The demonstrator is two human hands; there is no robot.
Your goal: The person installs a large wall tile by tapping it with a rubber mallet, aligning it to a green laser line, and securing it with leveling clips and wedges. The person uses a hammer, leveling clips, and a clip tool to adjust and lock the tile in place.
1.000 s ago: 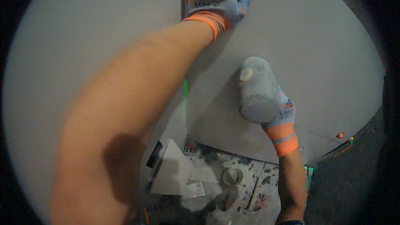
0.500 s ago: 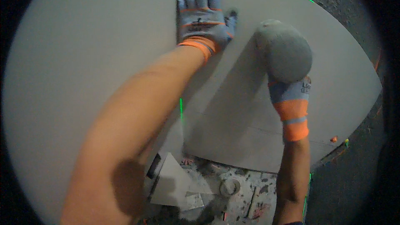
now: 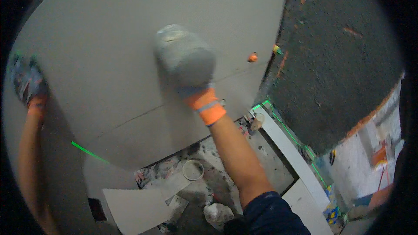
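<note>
My right hand [image 3: 201, 100], in a blue-grey glove with an orange cuff, is closed around the handle of a mallet with a thick, rounded grey head [image 3: 187, 56]. The handle itself is hidden behind the head and fingers. Beneath the mallet spreads a large grey tile [image 3: 109, 48], with a thin joint line running across below it. At the far left my gloved left hand [image 3: 29, 80] lies against the tile surface, fingers stretched out and slightly blurred. An orange plastic piece [image 3: 252, 57] sticks out at the joint, beside a yellow-green one [image 3: 277, 50] at the tile's edge.
Rough dark grey mortar [image 3: 335, 61] borders the tile on the right. Below are a stained floor [image 3: 209, 152], a round pale container [image 3: 193, 170], a white board [image 3: 135, 209] and a long pale strip [image 3: 291, 152]. Green laser lines [image 3: 89, 151] cross the surfaces.
The view has swung toward the right and lower part, showing more mortar and floor. Both hands now appear farther left in the picture; the mallet is still in my right hand.
</note>
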